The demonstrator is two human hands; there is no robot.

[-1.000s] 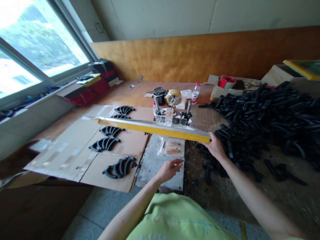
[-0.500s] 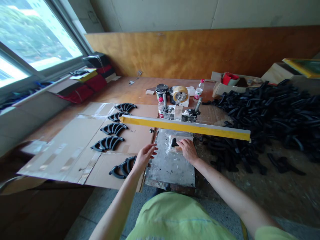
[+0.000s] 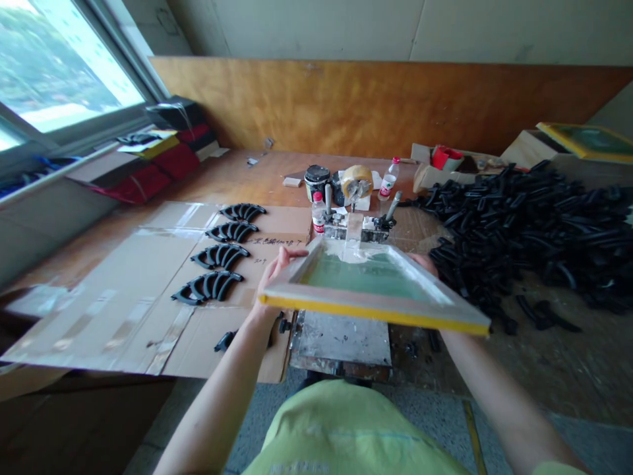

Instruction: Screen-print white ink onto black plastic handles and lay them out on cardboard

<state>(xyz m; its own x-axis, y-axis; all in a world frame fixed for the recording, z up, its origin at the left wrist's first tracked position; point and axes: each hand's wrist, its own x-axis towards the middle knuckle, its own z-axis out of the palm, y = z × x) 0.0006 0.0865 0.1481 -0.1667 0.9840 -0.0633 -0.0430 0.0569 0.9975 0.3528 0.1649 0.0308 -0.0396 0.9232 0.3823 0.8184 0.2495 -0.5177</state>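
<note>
My left hand (image 3: 275, 272) pinches the grey, yellow-edged rectangular frame (image 3: 376, 319) above the flat grey metal plate (image 3: 341, 340); my right hand (image 3: 425, 264), partly hidden: finger state undetermined. Judged step: frame handling, calling for even support.

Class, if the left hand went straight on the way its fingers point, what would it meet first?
The left hand would probably meet the framed screen at its left rail; they look in contact, though depth is unclear.
</note>
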